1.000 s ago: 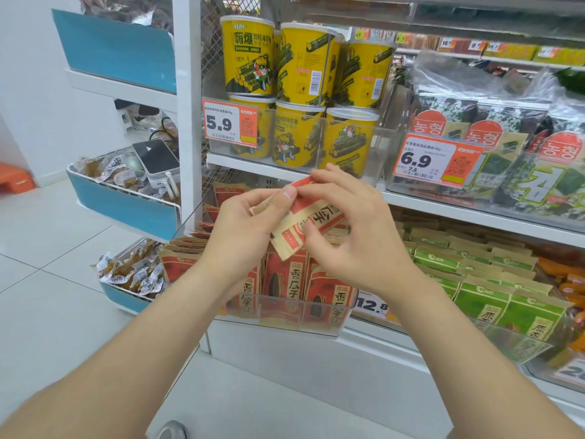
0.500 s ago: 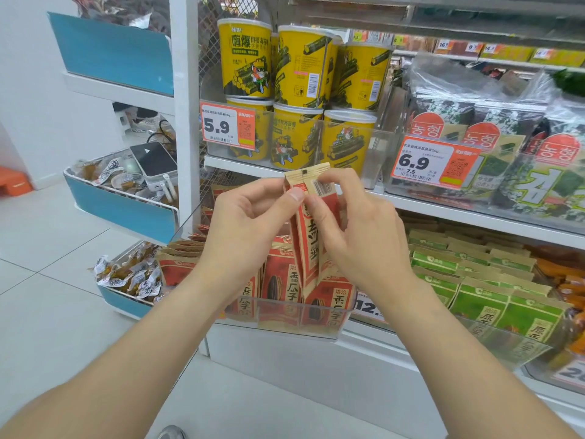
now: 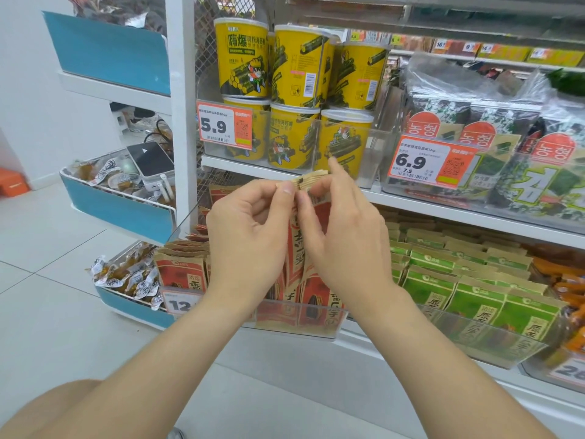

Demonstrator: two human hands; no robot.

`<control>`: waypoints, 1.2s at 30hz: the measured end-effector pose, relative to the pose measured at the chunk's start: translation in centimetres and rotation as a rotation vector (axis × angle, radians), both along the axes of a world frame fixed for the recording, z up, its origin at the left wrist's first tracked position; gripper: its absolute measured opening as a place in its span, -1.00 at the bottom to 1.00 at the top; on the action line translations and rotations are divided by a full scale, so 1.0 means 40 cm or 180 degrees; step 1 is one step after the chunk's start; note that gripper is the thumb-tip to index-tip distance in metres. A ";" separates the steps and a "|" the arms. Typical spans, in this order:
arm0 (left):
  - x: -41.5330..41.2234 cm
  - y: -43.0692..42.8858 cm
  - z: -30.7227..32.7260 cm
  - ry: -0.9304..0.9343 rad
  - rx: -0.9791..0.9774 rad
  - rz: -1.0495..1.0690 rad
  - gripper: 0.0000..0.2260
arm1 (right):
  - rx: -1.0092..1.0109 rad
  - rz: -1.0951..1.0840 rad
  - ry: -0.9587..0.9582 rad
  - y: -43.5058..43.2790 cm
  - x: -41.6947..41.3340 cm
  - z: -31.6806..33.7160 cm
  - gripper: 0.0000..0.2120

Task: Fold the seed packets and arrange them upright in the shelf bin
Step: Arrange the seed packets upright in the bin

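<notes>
Two bare hands met in front of the lower shelf, both holding one seed packet (image 3: pixel 316 213).

Item 1: left hand (image 3: pixel 250 229). Thumb and forefinger pinched the packet's top edge; the other fingers were curled in toward the palm.

Item 2: right hand (image 3: pixel 345 236). Thumb and fingers were curled round the packet's upper right side, with one fingertip raised above the tan top strip.

Item 3: seed packet, red and tan, held roughly upright between the two hands and above the bin (image 3: pixel 300 331). Its lower end hung down among the packets there; whether it touched them could not be told.

Item 4: bin, clear plastic, at the front of the lower shelf. It held red packets (image 3: pixel 180 270) of the same kind standing in rows. A price tag (image 3: pixel 180 301) sat on its front wall, partly hidden by the left forearm.

Item 5: green packets (image 3: pixel 474 299), standing in rows in the next clear bin to the right.

Item 6: yellow tubs (image 3: pixel 243 61), stacked two high on the shelf above, behind a tag marked 5.9 (image 3: pixel 224 125).

Item 7: seaweed packs (image 3: pixel 506 122), right of the tubs, behind a tag marked 6.9 (image 3: pixel 427 163).

Item 8: blue-fronted baskets (image 3: pixel 120 210) on the rack at the left. The middle one held a white device (image 3: pixel 152 163); the lowest held small wrapped snacks (image 3: pixel 126 274).
</notes>
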State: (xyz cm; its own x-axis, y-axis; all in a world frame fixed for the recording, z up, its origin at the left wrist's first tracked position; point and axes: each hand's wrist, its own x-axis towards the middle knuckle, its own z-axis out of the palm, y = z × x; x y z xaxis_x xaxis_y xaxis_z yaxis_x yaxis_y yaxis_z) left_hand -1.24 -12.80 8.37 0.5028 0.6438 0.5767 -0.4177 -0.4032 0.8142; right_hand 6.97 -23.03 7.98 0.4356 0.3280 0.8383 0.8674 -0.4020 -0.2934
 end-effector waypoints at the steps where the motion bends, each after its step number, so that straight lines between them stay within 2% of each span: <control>1: 0.000 -0.002 -0.002 -0.0005 0.0126 0.0099 -0.87 | -0.0019 -0.0139 -0.0168 0.005 -0.001 -0.002 -0.79; 4: -0.002 -0.009 -0.008 0.0024 0.0562 0.0372 -0.89 | 0.0067 -0.0347 -0.0274 0.016 0.000 -0.004 -0.86; 6: -0.005 -0.010 -0.004 0.0037 0.0587 0.0379 -0.88 | 0.0356 0.0070 0.0328 0.018 0.005 0.000 -0.88; 8: -0.007 -0.007 0.002 0.0107 0.0403 0.0313 -0.86 | 0.0610 0.0388 0.1031 0.017 0.007 0.007 -0.88; 10: -0.005 0.003 0.005 0.0195 0.0149 0.0269 -0.83 | 0.0691 0.0459 0.1371 0.021 0.007 0.008 -0.87; 14: -0.001 0.019 0.010 0.0276 -0.0230 0.0097 -0.77 | 0.0878 0.0621 0.1667 0.032 0.004 0.001 -0.87; 17: -0.003 0.021 0.013 0.0358 -0.0270 0.0081 -0.77 | 0.0887 0.0701 0.1630 0.027 0.000 0.006 -0.88; 20: -0.002 0.042 0.011 0.0409 -0.0320 0.0250 -0.76 | 0.0954 0.1110 0.1847 0.015 0.000 0.016 -0.94; 22: 0.001 0.063 0.009 0.0507 -0.0430 0.0360 -0.74 | 0.0960 0.1341 0.2318 0.008 0.005 0.025 -0.80; 25: -0.002 0.078 0.015 0.0590 -0.0911 -0.0112 -0.76 | 0.0724 0.1436 0.2895 0.002 0.016 0.028 -0.75; 27: -0.009 0.089 0.021 0.0749 -0.1099 -0.0556 -0.78 | 0.0926 0.1469 0.3295 0.000 0.021 0.022 -0.80; 30: -0.021 0.103 0.026 0.1181 -0.0731 -0.0666 -0.77 | 0.1307 0.1317 0.3834 -0.008 0.030 0.024 -0.85; 34: -0.026 0.103 0.027 0.1425 -0.0446 -0.0728 -0.74 | 0.1278 0.1248 0.3937 -0.014 0.028 0.032 -0.85; 36: -0.025 0.105 0.030 0.1464 -0.0451 -0.0688 -0.68 | 0.0900 0.1024 0.3427 -0.016 0.027 0.033 -0.86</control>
